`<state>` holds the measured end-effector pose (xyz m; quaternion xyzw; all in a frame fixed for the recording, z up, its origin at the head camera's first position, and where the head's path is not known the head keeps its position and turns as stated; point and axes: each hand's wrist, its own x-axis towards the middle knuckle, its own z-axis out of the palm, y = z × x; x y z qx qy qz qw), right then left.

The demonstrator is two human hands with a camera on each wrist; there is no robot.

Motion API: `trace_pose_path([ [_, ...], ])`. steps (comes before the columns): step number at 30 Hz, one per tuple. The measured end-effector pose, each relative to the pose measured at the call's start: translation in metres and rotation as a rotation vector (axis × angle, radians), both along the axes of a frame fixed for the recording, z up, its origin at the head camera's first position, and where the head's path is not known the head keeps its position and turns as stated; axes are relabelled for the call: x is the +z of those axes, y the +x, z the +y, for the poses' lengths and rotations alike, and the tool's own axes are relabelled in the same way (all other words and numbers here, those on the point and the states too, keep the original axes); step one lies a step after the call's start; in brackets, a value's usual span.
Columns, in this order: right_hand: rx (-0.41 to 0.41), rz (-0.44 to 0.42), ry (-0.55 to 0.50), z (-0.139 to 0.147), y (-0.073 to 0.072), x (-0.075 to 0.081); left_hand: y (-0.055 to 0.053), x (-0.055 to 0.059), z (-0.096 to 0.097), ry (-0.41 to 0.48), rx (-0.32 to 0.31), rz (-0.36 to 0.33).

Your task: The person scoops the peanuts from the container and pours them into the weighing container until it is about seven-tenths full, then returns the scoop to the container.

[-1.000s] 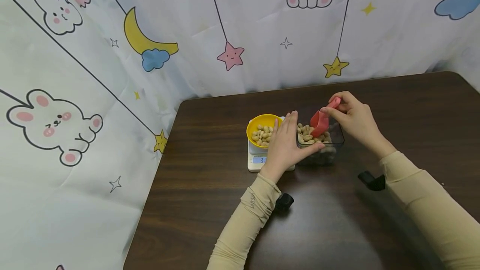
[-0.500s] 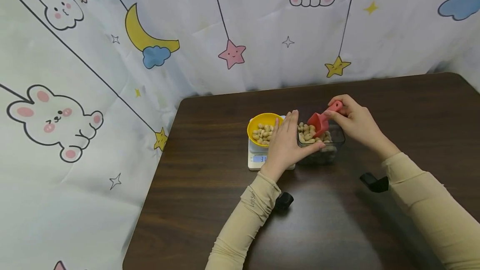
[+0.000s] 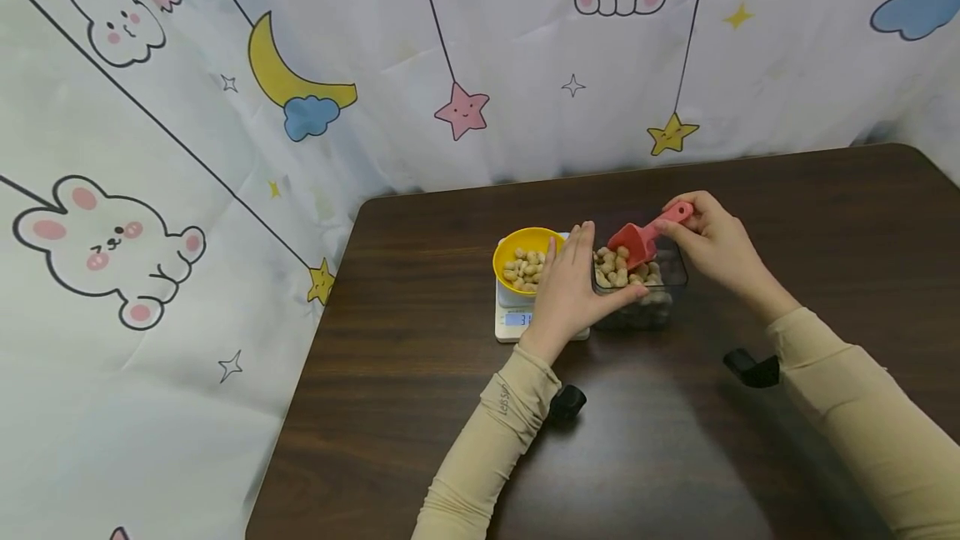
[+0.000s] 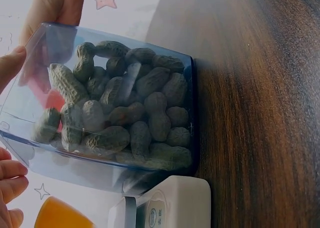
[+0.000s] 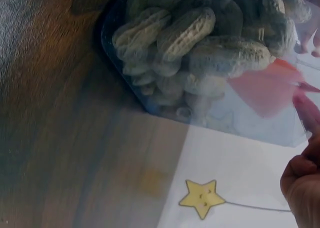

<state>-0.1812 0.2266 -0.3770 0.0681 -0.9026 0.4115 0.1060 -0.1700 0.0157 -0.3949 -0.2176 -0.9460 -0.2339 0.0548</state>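
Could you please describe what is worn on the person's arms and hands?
The left sleeve and right sleeve are beige, long and wrinkled; the left has small dark lettering near its cuff. The left hand and right hand are ungloved. A black piece juts out by each cuff.

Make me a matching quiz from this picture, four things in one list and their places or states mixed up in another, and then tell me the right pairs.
Things:
1. Pink scoop
2. Yellow bowl
3. White scale
4. Clear box

Places or states:
A. Under the bowl
B. See-through, standing beside the scale
C. Held in the right hand
D. On top of the scale

Right pairs: 1-C, 2-D, 3-A, 4-B.
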Motion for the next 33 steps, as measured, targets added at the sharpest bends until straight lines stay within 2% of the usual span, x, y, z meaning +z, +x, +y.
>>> trace_pose_path([
  [5,-0.073,-0.059,-0.052,-0.0028,-0.0028,-0.0004,0.0003,0.0001,0.0002,0.003,0.003,-0.009],
  [16,-0.001,-0.079,-0.053,-0.0013,-0.0021,-0.0041,0.0003,-0.0001,-0.0006,-0.003,-0.002,-0.016],
  [25,-0.097,-0.115,-0.085,-0.0057,-0.0033,-0.0044,0.0001,-0.0011,-0.0007,0.014,-0.005,-0.012],
  [33,-0.068,-0.138,-0.103,-0.0046,-0.0032,-0.0041,-0.0005,-0.0020,-0.0005,-0.002,-0.001,-0.006],
])
